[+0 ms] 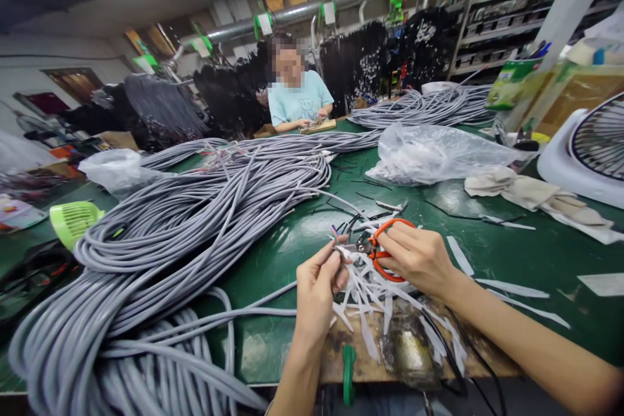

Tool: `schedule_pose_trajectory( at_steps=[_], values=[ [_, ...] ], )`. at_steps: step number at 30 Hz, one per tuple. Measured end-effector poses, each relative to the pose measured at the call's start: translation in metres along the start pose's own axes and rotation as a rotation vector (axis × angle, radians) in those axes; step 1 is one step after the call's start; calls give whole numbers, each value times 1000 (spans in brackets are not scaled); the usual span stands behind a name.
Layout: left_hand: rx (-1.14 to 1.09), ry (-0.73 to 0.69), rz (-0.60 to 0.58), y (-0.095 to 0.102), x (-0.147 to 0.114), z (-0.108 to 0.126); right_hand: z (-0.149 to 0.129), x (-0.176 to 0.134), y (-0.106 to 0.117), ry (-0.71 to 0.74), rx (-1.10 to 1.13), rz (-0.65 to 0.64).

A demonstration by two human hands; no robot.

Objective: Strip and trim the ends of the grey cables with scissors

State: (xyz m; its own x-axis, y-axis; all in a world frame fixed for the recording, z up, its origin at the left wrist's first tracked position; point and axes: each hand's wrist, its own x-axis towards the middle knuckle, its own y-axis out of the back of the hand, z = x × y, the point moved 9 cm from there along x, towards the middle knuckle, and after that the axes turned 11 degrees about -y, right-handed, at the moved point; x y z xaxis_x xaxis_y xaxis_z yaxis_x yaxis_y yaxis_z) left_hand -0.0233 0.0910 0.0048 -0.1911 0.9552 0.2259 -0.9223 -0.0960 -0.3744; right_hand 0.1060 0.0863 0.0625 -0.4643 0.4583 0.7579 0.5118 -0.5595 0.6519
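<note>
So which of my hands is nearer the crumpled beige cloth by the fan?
Right. Your right hand, holding the orange-handled scissors, is on the near left side of the crumpled beige cloth; your left hand is farther off, left of the scissors.

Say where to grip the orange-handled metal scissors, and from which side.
Likely best by the orange loop handles, coming from the right: the loops flare at that end, and the metal blades point left, toward the left hand. The right hand grips there.
</note>
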Motion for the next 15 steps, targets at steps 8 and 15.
schedule_pose_trajectory(
  at_steps=[8, 15],
  values=[
    [213, -33, 1, -4, -2, 0, 58, -8, -18, -791, 669, -51],
    [409, -27, -12, -13, -5, -2, 49, -7, -34, -941, 1121, -161]
  ],
)
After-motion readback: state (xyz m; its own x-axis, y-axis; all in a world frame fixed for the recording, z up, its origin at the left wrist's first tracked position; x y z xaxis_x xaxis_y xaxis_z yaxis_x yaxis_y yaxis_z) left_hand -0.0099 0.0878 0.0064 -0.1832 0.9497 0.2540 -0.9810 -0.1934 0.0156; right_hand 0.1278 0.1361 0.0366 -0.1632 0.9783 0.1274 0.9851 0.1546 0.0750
